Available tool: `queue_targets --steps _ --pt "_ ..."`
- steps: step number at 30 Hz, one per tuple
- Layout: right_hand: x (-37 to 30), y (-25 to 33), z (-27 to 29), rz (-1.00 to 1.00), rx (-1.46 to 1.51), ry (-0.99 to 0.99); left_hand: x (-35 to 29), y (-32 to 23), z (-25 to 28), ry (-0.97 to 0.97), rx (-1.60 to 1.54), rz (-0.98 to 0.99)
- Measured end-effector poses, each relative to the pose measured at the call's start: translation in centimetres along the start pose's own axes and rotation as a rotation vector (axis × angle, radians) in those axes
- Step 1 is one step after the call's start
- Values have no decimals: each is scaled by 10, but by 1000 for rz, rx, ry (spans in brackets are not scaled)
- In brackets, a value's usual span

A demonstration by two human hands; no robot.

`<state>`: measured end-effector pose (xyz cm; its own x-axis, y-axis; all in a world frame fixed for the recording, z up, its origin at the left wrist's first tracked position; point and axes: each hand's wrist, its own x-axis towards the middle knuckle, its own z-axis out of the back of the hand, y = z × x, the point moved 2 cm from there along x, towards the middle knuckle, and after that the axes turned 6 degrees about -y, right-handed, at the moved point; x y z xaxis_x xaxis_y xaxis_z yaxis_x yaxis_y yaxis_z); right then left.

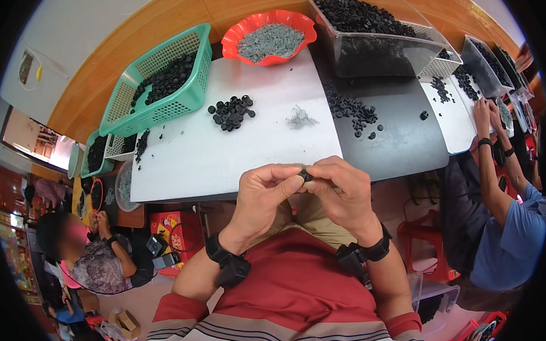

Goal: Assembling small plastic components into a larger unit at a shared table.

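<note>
Just off the near edge of the white table top [236,160], my two hands meet over my lap. My left hand [266,192] and my right hand [340,192] both pinch one small black round part [305,175] between thumbs and forefingers. Fingers cover most of it, so its details are hidden. On the table beyond lies a cluster of black round parts [231,113]. To its right is a small heap of thin grey-clear pieces [301,118]. More black parts [352,107] spread over the dark board [398,142].
A green basket [118,125] of black parts stands far left. A red scalloped bowl [229,37] holds more grey pieces. A clear bin [377,55] of black parts stands far right. Co-workers sit at the left [102,260] and right [510,234]. A red stool [423,243] stands below.
</note>
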<state>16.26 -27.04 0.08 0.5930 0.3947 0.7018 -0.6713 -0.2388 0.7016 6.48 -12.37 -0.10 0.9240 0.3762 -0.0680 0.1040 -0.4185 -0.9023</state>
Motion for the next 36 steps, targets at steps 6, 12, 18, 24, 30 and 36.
queue_targets --steps 6,12,18,24,30,36 --pt "0 0 3 -113 115 58 -4 7 1 -9 -50 31" --pt "4 -2 7 -7 -31 105 -3 10 0 -11 -72 71" --pt "-3 1 5 121 -200 28 0 17 -5 -3 -100 -1" --pt "-8 4 -1 109 -191 -40 -5 17 -2 -43 -145 35" --pt "-6 9 -3 94 -134 -46 -9 9 -6 -47 -153 12" --pt "-2 8 -1 148 -175 -23 -10 10 -10 -33 -98 -27"
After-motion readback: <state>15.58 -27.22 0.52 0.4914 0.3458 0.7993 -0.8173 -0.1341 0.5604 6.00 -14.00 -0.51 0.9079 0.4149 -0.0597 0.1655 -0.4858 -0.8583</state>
